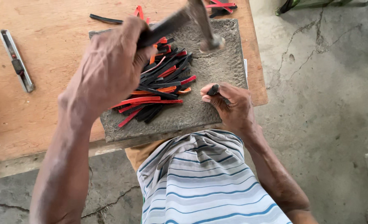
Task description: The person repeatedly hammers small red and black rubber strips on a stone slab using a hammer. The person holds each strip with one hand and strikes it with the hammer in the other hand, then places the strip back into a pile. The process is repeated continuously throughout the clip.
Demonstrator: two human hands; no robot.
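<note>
As seen from the head camera, a hammer (192, 23) is gripped by the left hand (109, 68), whose fingers are clenched around the dark handle, and the metal head is raised above a grey stone slab (217, 66). A small dark punch (213, 89) is pinched upright between the fingers of the right hand (229, 103), which is rested on the slab near its front edge. A pile of black, red and orange strips (161, 89) is laid on the slab, just beside that hand. The slab is placed on a wooden table (55, 49), where a utility knife (17, 60) is left well apart.
</note>
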